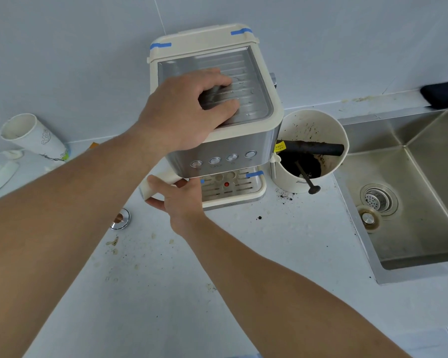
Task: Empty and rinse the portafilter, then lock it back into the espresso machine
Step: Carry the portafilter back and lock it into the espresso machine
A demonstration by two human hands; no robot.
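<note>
Left hand planted flat on top of the espresso machine, fingers spread wide over the ribbed metal warming tray, gripping nothing, probably just bracing so the body doesn't slide or twist. Right hand down at the front left, fingers wrapped around the cream portafilter handle poking out from under the button row. Basket end hidden beneath the machine, so can't tell if locked or half-turned. Could be unlocking to go empty it or the final lock-in, hard to call. Knock box just beside on the right, full of dark grounds, sink further right, both handy for dumping and rinsing. Grounds scattered over the white surface, so messy spot already.
</note>
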